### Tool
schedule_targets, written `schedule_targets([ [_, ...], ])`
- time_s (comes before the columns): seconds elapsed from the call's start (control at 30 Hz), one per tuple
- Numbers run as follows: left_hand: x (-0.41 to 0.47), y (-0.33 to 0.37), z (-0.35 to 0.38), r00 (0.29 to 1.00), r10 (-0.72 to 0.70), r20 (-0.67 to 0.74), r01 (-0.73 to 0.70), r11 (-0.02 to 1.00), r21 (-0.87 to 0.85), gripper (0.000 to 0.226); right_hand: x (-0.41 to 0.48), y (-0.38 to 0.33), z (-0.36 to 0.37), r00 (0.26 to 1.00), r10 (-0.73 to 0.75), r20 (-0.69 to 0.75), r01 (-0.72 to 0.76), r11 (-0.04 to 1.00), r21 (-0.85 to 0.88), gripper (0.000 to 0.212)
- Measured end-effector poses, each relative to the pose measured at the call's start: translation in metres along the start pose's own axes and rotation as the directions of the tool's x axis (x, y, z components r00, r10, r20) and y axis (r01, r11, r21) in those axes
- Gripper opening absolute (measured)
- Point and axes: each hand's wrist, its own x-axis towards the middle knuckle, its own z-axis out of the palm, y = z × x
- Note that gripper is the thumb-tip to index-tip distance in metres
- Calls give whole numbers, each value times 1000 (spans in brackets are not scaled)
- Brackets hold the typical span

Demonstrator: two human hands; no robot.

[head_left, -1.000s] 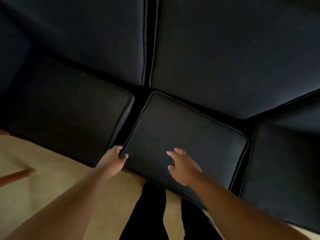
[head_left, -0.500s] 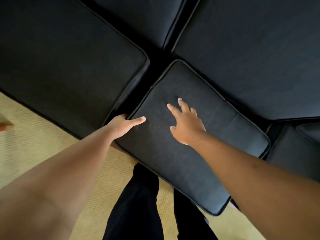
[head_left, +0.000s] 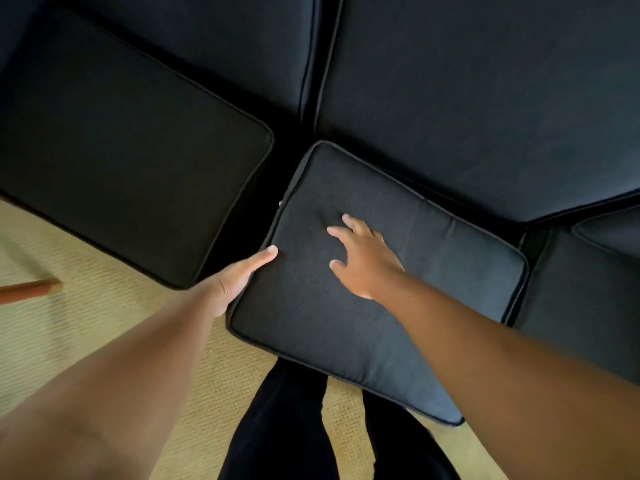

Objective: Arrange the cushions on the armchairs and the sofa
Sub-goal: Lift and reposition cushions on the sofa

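A: Woven rug (head_left: pixel 104 341) underfoot, dark sofa (head_left: pixel 485 98) ahead. Changed since a second ago?

B: Left hand (head_left: pixel 232 282) now clamping the middle cushion (head_left: pixel 398 341) at its left edge, thumb on top. Right hand (head_left: pixel 367 261) further in, flat, fingers spread. Still skewed, overhanging the front; probably needs shoving back.

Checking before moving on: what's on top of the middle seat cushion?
Only the hands: right hand lies spread on the middle seat cushion, left hand grips its left edge. Fabric beneath them is hidden.

Left hand (head_left: pixel 232 282) and right hand (head_left: pixel 363 261) bare, nails (head_left: pixel 272 249) short, arms (head_left: pixel 138 358) bare to frame edge. Black trousers (head_left: pixel 280 427) (plain, slim cut).
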Motion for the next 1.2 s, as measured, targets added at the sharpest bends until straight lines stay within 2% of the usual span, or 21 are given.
schedule_targets([
  [0.07,-20,-3,6,999,30,-17,-30,999,-14,63,-22,3,-5,1000,26,-8,-26,999,27,64],
  [0.23,-83,15,34,976,195,-93,-184,977,107,102,-91,9,-27,991,78,-105,-69,994,82,72],
  [0.33,-132,39,67,983,180,14,-181,976,125,102,-142,14,-51,973,134,-190,-97,976,192,72],
  [0.43,-168,71,110,976,197,96,-216,941,261,100,-187,24,-80,934,229,-274,-104,909,404,61],
  [0.53,-206,105,174,950,244,193,-307,835,456,84,-242,30,-120,864,357,-355,-66,778,624,52],
  [0.6,-226,120,213,937,221,270,-340,755,562,74,-271,36,-136,821,411,-397,-31,726,687,54],
  [0.67,-244,127,256,921,179,347,-379,626,682,64,-305,45,-146,759,485,-434,-30,693,721,59],
  [0.77,-259,126,312,886,207,416,-464,450,763,41,-343,65,-141,674,607,-420,-190,693,695,64],
  [0.83,-264,114,350,860,217,461,-510,361,781,31,-369,77,-132,577,705,-412,-286,647,707,58],
  [0.93,-262,88,389,831,297,470,-547,287,787,34,-394,99,-118,440,805,-398,-350,562,749,58],
  [0.97,-263,82,399,816,339,469,-558,245,793,36,-401,107,-117,419,827,-374,-361,530,767,62],
  [1.03,-265,74,413,792,400,461,-562,180,807,39,-411,120,-117,433,841,-324,-389,499,774,65],
  [1.1,-268,72,423,785,433,442,-543,139,828,41,-417,129,-119,471,823,-319,-390,518,761,64],
  [1.2,-270,69,432,798,455,394,-494,122,861,42,-417,139,-120,514,803,-302,-415,541,732,68],
])
